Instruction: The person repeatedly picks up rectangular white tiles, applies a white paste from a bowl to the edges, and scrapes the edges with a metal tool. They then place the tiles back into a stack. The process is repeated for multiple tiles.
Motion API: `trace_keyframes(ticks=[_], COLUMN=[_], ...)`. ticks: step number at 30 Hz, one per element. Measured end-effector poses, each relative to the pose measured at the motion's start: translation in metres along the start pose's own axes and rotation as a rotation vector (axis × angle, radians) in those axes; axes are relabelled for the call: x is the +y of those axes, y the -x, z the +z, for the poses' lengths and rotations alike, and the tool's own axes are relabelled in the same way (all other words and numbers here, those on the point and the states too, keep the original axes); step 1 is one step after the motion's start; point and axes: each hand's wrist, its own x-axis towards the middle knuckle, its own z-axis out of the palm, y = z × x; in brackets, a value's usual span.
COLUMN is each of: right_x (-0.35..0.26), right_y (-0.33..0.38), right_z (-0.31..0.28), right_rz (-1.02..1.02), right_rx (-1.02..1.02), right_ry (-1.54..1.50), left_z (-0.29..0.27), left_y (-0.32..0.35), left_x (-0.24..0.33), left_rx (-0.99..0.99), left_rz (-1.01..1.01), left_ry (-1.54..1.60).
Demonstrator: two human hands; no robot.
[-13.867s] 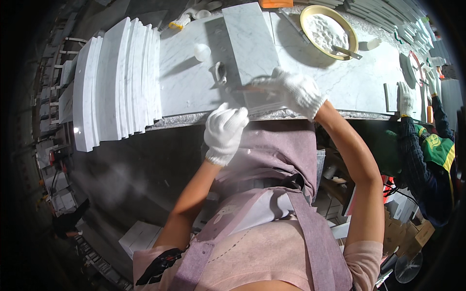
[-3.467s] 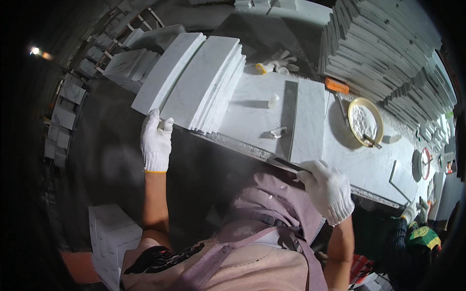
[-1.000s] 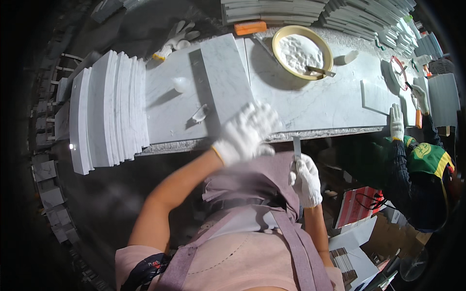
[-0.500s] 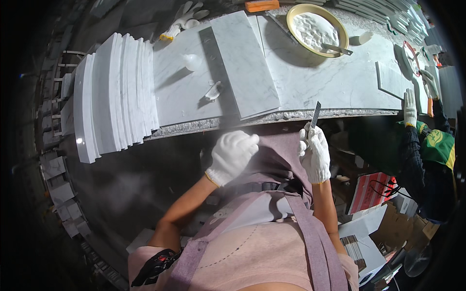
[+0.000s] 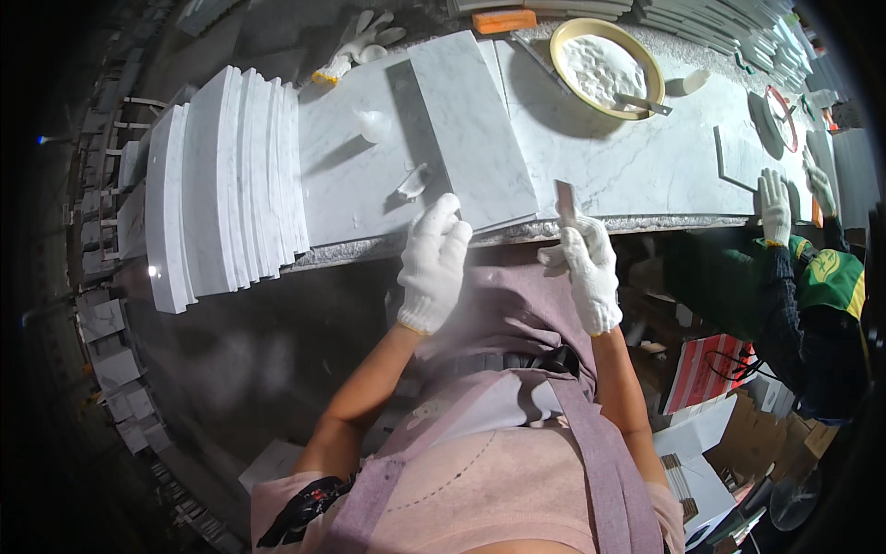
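Note:
My white-gloved left hand point(image 5: 432, 263) is at the near left corner of a grey-veined marble slab point(image 5: 475, 129). Its fingers reach toward the slab's edge, thumb a little apart; contact is unclear. In my gloved right hand point(image 5: 591, 277), a thin flat metal blade point(image 5: 565, 199) points up and away, just over the table's near edge. The slab lies slantwise on the marble worktop point(image 5: 618, 175). Left of it are a small white squeeze bottle point(image 5: 374, 126) and a scrap smeared with white point(image 5: 413, 182).
Several marble slabs stand stacked point(image 5: 221, 185) on the left. Farther back are a yellow bowl point(image 5: 657, 78) of white paste with a spatula point(image 5: 641, 103), an orange block point(image 5: 504, 20) and spare gloves point(image 5: 360, 46). At right, a co-worker's gloved hands point(image 5: 773, 208) are near a small marble piece point(image 5: 736, 157).
My left hand has moved up and forward to the slab's corner, its fingers uncurling. The right hand has shifted slightly left and forward with the blade, which now tilts the other way.

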Motion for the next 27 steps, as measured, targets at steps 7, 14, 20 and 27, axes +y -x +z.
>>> trace_keyframes(ticks=[7,14,20,27], right_x=[0.007,0.01,0.006,0.015], right_y=[-0.023,-0.017,-0.005,0.004], right_z=[0.024,0.029,0.039,0.012], right_rz=[0.023,-0.018,0.075,0.238], right_rx=[-0.112,-0.108,-0.198,-0.217], right_ry=[-0.029,-0.016,-0.055,-0.248], left_z=[0.0,0.0,-0.005,-0.021], left_y=[-0.016,-0.03,-0.037,-0.056], left_x=[-0.006,-0.002,0.011,0.012], left_rx=[-0.131,-0.202,-0.151,-0.153], left_rz=[-0.214,-0.351,-0.422,-0.656], left_ry=[0.076,0.004,0.131,0.251])
